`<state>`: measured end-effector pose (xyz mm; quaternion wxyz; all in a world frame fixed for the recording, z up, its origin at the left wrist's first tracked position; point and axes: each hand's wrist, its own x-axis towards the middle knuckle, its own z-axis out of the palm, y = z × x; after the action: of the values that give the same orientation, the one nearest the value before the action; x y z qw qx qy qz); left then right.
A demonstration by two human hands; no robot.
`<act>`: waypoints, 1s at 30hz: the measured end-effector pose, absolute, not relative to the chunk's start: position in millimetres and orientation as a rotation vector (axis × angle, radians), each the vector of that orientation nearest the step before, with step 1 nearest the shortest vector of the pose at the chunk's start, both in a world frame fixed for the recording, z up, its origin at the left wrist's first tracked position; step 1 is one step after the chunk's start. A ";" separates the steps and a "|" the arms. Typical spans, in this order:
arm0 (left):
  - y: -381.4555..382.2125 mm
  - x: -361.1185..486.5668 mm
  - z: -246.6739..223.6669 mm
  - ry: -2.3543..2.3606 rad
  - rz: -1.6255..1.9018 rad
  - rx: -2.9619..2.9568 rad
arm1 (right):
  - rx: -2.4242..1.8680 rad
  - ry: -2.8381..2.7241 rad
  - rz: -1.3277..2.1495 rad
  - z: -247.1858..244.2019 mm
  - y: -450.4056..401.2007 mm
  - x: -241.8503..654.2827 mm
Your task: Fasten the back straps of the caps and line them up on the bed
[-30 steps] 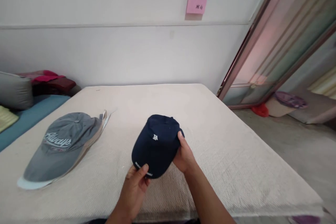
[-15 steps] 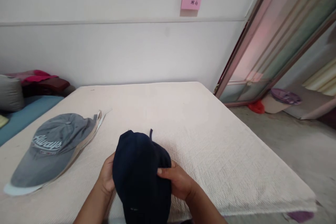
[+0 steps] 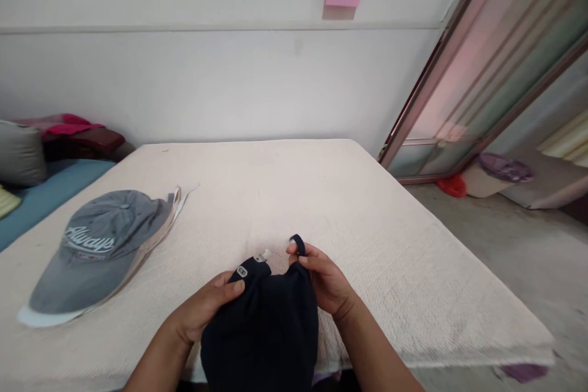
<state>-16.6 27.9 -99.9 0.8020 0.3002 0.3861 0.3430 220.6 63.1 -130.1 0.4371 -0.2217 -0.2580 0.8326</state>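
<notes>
Your left hand (image 3: 202,306): fingers grasping the navy cap (image 3: 260,337) at its snap strap (image 3: 242,271). Your right hand (image 3: 326,278): fingers pinching the strap's other end (image 3: 297,245). Cap at the near edge of the cream bed (image 3: 367,257), grey cap (image 3: 98,251) well to your left

A broad bed (image 3: 349,196) under a cream, finely textured cover fills the middle of the scene. Toward its left side lies a grey baseball cap (image 3: 98,239) embroidered "Always", brim pointing near-left, with pale fabric edges (image 3: 156,246) showing beneath it on the right.
</notes>
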 end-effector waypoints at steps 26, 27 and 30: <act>64.5 10.4 -131.7 1.134 0.846 0.810 | -0.917 -0.791 1.807 -137.0 81.7 202.6; 64.8 11.1 -133.4 1.113 0.841 0.795 | -0.932 -0.848 1.825 -137.6 80.6 198.3; 64.0 12.0 -134.6 1.076 0.857 0.696 | -0.907 -0.940 1.817 -136.1 78.5 190.8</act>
<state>12.0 64.0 -134.6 0.7172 0.3146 0.4863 0.3875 190.8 78.5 -136.1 0.4368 -0.3648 -0.3779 0.7303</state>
